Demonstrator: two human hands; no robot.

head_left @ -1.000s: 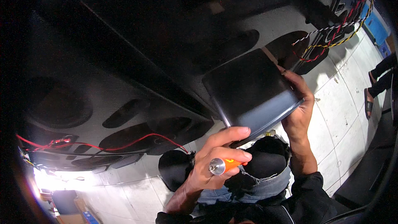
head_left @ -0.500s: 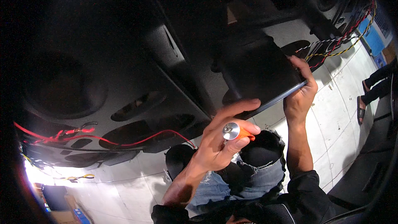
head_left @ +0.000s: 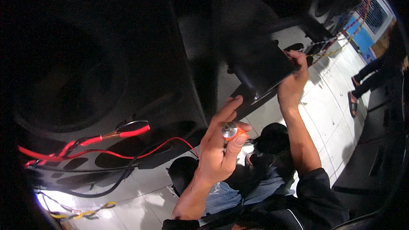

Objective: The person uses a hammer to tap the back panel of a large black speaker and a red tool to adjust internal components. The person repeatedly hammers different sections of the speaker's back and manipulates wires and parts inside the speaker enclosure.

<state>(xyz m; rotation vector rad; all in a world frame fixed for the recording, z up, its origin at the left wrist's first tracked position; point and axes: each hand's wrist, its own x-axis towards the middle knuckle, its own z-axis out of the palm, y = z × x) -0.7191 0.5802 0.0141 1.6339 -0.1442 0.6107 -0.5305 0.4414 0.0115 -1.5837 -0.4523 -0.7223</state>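
My left hand (head_left: 215,151) is closed round a short orange tool with a round silver end (head_left: 229,131), held between thumb and fingers. Its index finger reaches toward the lower edge of a dark rectangular box (head_left: 266,66), apart from it. At the box's right side, my right hand (head_left: 294,79) grips the edge, thumb on top near the wires. The box juts from a large black panel (head_left: 149,55); its attachment is too dark to make out. Twisted coloured wires (head_left: 326,53) run off beyond my right hand.
Red cables (head_left: 106,140) with a bare copper stretch hang at the left. Yellow and black wires (head_left: 89,214) lie low left. A person's legs and sandals (head_left: 353,102) stand on the white tiled floor (head_left: 326,115) at the right. Black seating (head_left: 366,162) curves along the right edge.
My left hand, with the orange tool, has drawn back from the box's edge. The view has shifted, so the red cables look closer and the box sits higher.
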